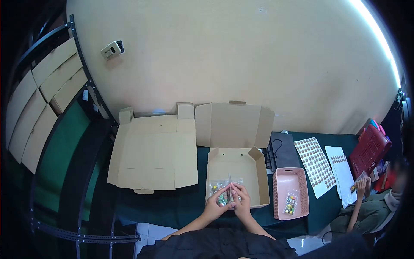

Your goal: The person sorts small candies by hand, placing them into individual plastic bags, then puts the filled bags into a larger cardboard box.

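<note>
Both hands meet at the front of an open cardboard box [258,172], whose lid stands up behind it. My left hand [217,204] and my right hand [242,201] pinch a small clear bag [230,195] between their fingertips. Under and behind the fingers, clear bags of colourful small pieces [214,186] lie inside the box; the hands partly hide them. To the right, a pink basket [305,183] holds another clear bag of colourful pieces [290,203].
Flattened cardboard boxes [153,151] lie at the left. Right of the box are a dark bag [282,151], sticker sheets [315,167] and a maroon basket [370,149]. At far right, a seated person's hands [363,186] hold a small bag. Shelves with cartons [60,71] stand left.
</note>
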Motion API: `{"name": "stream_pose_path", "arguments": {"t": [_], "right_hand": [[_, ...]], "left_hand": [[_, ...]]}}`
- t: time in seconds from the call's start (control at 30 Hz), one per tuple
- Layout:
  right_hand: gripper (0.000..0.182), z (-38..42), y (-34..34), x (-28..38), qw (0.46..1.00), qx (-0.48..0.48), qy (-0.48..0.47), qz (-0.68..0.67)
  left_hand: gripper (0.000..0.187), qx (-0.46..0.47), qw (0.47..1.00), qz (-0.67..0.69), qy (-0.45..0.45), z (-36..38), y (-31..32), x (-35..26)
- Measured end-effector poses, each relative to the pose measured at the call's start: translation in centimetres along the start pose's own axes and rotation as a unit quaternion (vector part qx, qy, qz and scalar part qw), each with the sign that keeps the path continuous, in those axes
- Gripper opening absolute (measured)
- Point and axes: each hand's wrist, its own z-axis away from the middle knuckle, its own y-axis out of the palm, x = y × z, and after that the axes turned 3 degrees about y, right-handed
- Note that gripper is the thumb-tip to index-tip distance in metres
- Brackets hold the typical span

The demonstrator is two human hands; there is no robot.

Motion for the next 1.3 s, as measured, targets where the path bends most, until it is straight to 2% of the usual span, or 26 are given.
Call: {"name": "stream_pose_path", "arguments": {"t": [0.13,0.2,0.23,0.3,0.33,0.37,0.4,0.47,0.53,0.6,0.7,0.8,0.9,0.97,1.0,1.07,1.1,1.13,1.2,1.23,1.27,1.3], "right_hand": [[0.041,0.1,-0.1,-1.2,1.0,-0.005,-0.003,0.029],[0.046,0.1,0.5,-0.1,0.981,-0.107,0.119,-0.111],[0.046,-0.1,0.5,-0.3,0.981,-0.107,0.119,-0.112],[0.042,-0.1,0.7,-0.9,0.948,-0.13,0.167,-0.24],[0.042,0.1,0.4,-1.0,0.947,-0.132,0.168,-0.24],[0.037,0.1,-0.1,-1.1,0.94,-0.064,0.198,-0.272],[0.031,0.2,-0.4,-1.2,0.926,0.004,0.227,-0.301],[0.026,0.0,-0.5,-1.1,0.931,0.002,0.221,-0.291],[0.016,-0.2,-0.4,-0.6,0.939,0.005,0.211,-0.272],[0.014,-0.3,-0.9,0.0,0.937,0.007,0.215,-0.276],[0.025,-0.4,-1.5,-0.6,0.926,0.051,0.245,-0.281],[0.028,-0.5,-2.2,0.3,0.916,0.088,0.248,-0.302],[0.034,-0.7,-2.0,0.3,0.909,0.037,0.228,-0.346],[0.037,-1.0,-2.4,0.0,0.917,0.004,0.221,-0.333],[0.041,-1.0,-2.6,0.0,0.923,-0.024,0.213,-0.321],[0.043,-1.1,-2.5,0.5,0.906,-0.017,0.21,-0.366],[0.047,-1.0,-2.1,0.8,0.889,-0.004,0.199,-0.412],[0.047,-0.8,-1.7,1.3,0.887,-0.009,0.203,-0.414],[0.05,-0.5,-0.9,2.4,0.877,0.021,0.21,-0.432],[0.051,-0.3,-0.7,1.9,0.874,0.028,0.208,-0.439],[0.051,-0.2,-0.7,1.8,0.873,0.027,0.21,-0.44],[0.051,-0.3,-0.8,1.7,0.874,0.034,0.201,-0.441]], "left_hand": [[0.052,-0.018,1.0,-0.008,-0.011,0.0,0.2,-0.6],[0.046,-0.029,0.999,0.015,-0.021,0.1,0.4,-0.1],[0.04,-0.041,0.998,0.04,-0.031,0.1,0.3,0.1],[0.035,-0.05,0.996,0.052,-0.049,0.1,0.1,0.6],[0.031,-0.059,0.994,0.066,-0.066,0.0,0.1,0.8],[0.023,-0.045,0.998,0.027,-0.046,-0.1,-0.3,0.6],[0.023,-0.042,0.998,0.028,-0.047,-0.1,-0.5,1.2],[0.023,-0.068,0.995,0.037,-0.066,-0.1,-0.9,3.2],[0.025,-0.056,0.996,0.042,-0.048,-0.3,-1.2,2.7],[0.028,-0.038,0.999,-0.005,-0.02,-0.6,-1.9,2.5],[0.033,-0.022,0.999,-0.007,-0.025,-0.8,-2.5,0.8],[0.036,0.0,0.999,-0.008,-0.032,-0.7,-3.1,1.4],[0.037,0.028,0.998,0.042,-0.041,-0.9,-2.8,1.8],[0.038,-0.079,0.994,0.068,0.027,-1.3,-2.0,1.0],[0.038,-0.074,0.995,0.07,0.021,-1.4,-1.9,0.5],[0.046,0.044,0.993,-0.108,-0.01,-1.2,-1.9,-0.2],[0.052,0.061,0.987,-0.148,0.0,-1.2,-1.4,0.6],[0.052,0.065,0.987,-0.148,-0.006,-0.9,-0.8,1.1],[0.057,0.026,0.953,-0.282,0.105,-0.6,0.2,1.4],[0.053,0.012,0.945,-0.307,0.117,-0.6,0.2,1.4],[0.053,0.012,0.945,-0.307,0.115,-0.6,0.0,1.4],[0.05,0.011,0.97,-0.241,0.031,-0.6,-0.4,1.6]]}}
